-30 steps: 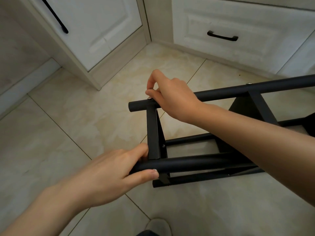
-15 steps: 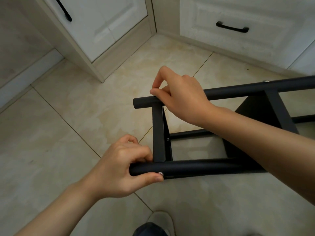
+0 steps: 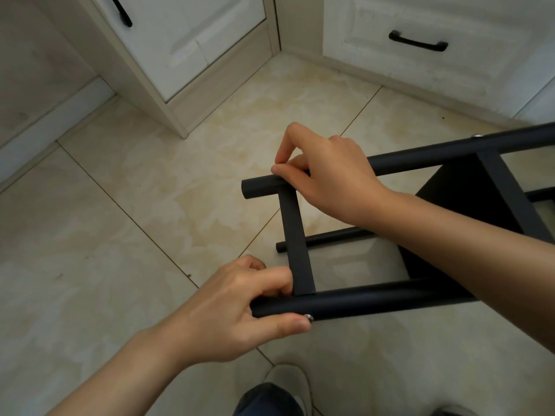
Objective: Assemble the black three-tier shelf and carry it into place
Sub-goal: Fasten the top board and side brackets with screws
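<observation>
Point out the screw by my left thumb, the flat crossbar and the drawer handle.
screw (image 3: 309,317), head view, its silver head
flat crossbar (image 3: 297,241), head view, middle of its face
drawer handle (image 3: 417,45), head view, middle of its bar

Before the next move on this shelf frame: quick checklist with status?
1. Left hand grips near tube end: ok.
2. Near-joint screw by the thumb, tightness: cannot tell.
3. Right hand pinches at far tube joint, fastener hidden: cannot tell.
4. Crossbar meets both tubes: ok.
5. Second far-tube screw present: ok.
6. Shoe apart from frame: ok.
</observation>
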Demonstrator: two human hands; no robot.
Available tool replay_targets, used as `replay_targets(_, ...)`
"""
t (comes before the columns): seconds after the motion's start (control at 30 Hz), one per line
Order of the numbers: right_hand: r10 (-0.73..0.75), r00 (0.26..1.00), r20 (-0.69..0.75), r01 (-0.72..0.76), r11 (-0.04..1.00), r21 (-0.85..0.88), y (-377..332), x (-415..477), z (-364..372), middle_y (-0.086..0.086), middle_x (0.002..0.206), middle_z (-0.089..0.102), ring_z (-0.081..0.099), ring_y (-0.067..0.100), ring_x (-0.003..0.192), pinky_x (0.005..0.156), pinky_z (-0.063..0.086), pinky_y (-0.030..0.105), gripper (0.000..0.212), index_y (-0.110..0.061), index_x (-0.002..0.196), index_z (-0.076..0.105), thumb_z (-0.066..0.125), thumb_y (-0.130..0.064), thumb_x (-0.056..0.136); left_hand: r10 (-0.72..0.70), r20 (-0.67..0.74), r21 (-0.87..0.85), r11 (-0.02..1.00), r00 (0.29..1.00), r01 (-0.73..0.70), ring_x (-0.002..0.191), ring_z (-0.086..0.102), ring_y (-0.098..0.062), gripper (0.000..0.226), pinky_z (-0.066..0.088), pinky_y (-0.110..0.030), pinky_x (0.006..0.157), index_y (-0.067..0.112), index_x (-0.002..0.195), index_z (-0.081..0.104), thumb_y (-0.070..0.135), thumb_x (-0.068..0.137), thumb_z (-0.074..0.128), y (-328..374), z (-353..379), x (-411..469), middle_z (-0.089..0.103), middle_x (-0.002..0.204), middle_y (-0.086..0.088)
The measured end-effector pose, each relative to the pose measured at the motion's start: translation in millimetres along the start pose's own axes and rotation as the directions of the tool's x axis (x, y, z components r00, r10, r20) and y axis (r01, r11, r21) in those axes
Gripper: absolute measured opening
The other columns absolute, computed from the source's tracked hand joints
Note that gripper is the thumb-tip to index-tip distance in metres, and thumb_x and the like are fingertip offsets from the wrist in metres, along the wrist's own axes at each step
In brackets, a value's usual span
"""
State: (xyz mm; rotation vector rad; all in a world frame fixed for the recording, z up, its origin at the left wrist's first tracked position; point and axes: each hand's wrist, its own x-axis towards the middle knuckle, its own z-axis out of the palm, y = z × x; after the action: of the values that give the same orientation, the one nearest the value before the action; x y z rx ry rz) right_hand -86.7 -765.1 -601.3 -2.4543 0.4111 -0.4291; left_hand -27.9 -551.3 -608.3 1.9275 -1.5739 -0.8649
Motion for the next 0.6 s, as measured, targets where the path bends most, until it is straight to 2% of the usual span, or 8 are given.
replay_targets(0.07, -0.003, 1.000, 0.006, 0.003, 1.000, 0.000, -1.2, -1.0, -1.0, -0.024, 0.043, 0.046, 0.043, 0.008, 0.047, 0.063, 0.038, 0.033, 0.016, -0.028, 0.091, 0.042, 0.055, -0.033, 0.099, 0.063, -0.028, 0.054, 0.997, 0.998, -0.061, 0.070, 0.050, -0.013, 0.031, 0.034, -0.006, 0.079, 0.034, 0.082, 0.047, 0.061, 0.085, 0.061, -1.7, -0.2, -1.3, 0.049, 0.067, 0.006)
replay_targets(0.1, -0.002, 1.000, 0.010, 0.002, 1.000, -0.003, -1.1, -0.7, -1.6, -0.024, 0.043, 0.047, 0.043, 0.009, 0.047, 0.064, 0.039, 0.033, 0.016, -0.028, 0.091, 0.042, 0.055, -0.033, 0.099, 0.093, -0.053, 0.085, 0.992, 0.994, -0.088, 0.066, 0.049, -0.012, 0.030, 0.035, -0.009, 0.089, 0.036, 0.080, 0.045, 0.060, 0.086, 0.061, -3.1, -0.8, -1.8, 0.046, 0.065, 0.009)
replay_targets(0.17, 0.006, 1.000, 0.007, -0.006, 1.000, 0.003, 0.5, -0.2, -2.5, -0.023, 0.044, 0.048, 0.042, 0.010, 0.048, 0.065, 0.038, 0.034, 0.016, -0.027, 0.091, 0.041, 0.055, -0.032, 0.099, 0.132, -0.107, 0.145, 0.983, 0.985, -0.116, 0.064, 0.045, -0.008, 0.028, 0.040, -0.033, 0.107, 0.038, 0.079, 0.046, 0.059, 0.088, 0.062, -6.7, -2.4, -2.5, 0.043, 0.066, 0.011)
replay_targets(0.23, 0.013, 1.000, -0.009, -0.013, 1.000, 0.002, 1.7, 0.0, -2.3, -0.021, 0.045, 0.043, 0.041, 0.009, 0.049, 0.065, 0.036, 0.034, 0.017, -0.026, 0.092, 0.041, 0.055, -0.032, 0.099, 0.157, -0.150, 0.194, 0.973, 0.976, -0.126, 0.067, 0.046, -0.008, 0.033, 0.042, -0.048, 0.107, 0.027, 0.077, 0.055, 0.057, 0.089, 0.063, -8.9, -2.7, -2.8, 0.044, 0.068, 0.009)
replay_targets(0.33, 0.016, 1.000, -0.008, -0.016, 0.999, -0.031, 2.8, 0.7, -1.3, -0.024, 0.053, 0.043, 0.039, 0.008, 0.050, 0.065, 0.036, 0.034, 0.018, -0.026, 0.093, 0.039, 0.053, -0.033, 0.100, 0.182, -0.182, 0.244, 0.960, 0.966, -0.135, 0.077, 0.051, -0.011, 0.039, 0.042, -0.051, 0.103, 0.021, 0.078, 0.057, 0.057, 0.092, 0.059, -6.6, -1.1, -1.5, 0.049, 0.074, 0.012)
replay_targets(0.5, -0.002, 1.000, -0.016, 0.001, 0.999, -0.054, 3.2, 0.1, -1.0, -0.021, 0.056, 0.046, 0.040, 0.007, 0.050, 0.062, 0.033, 0.033, 0.019, -0.026, 0.093, 0.037, 0.052, -0.034, 0.101, 0.165, -0.213, 0.351, 0.933, 0.963, -0.082, 0.100, 0.044, -0.010, 0.036, 0.031, -0.054, 0.110, 0.032, 0.090, 0.051, 0.067, 0.096, 0.046, -4.9, 1.1, -6.9, 0.049, 0.097, 0.022)
replay_targets(0.6, -0.002, 1.000, -0.019, 0.001, 0.998, -0.068, 3.0, -0.6, 0.3, -0.020, 0.055, 0.043, 0.039, 0.006, 0.050, 0.061, 0.030, 0.032, 0.019, -0.026, 0.093, 0.037, 0.053, -0.035, 0.100, 0.137, -0.260, 0.311, 0.949, 0.956, -0.051, 0.122, 0.044, -0.005, 0.038, 0.027, -0.058, 0.117, 0.035, 0.104, 0.046, 0.071, 0.093, 0.047, -2.9, 2.3, -8.6, 0.044, 0.120, 0.027)
